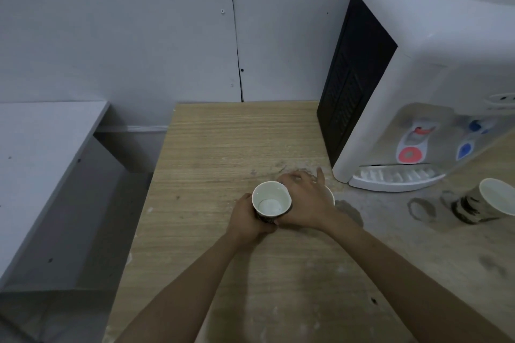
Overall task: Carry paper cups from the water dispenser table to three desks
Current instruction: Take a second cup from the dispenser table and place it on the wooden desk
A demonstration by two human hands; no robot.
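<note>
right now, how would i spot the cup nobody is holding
Find the white water dispenser on the wooden table. Just right of its drip tray stands a paper cup, alone. The left hand and right hand are on the other cups.

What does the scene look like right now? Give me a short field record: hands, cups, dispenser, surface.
left hand: grips the side of an upright paper cup
right hand: curled over a second cup, mostly hidden beneath it
third cup: stands apart at the right, in front of the dispenser, untouched
held cup contents: looks empty, white bottom visible
water dispenser: at the back right of the table, with red and blue taps
wooden table: dusty, with ring stains near the third cup
</note>
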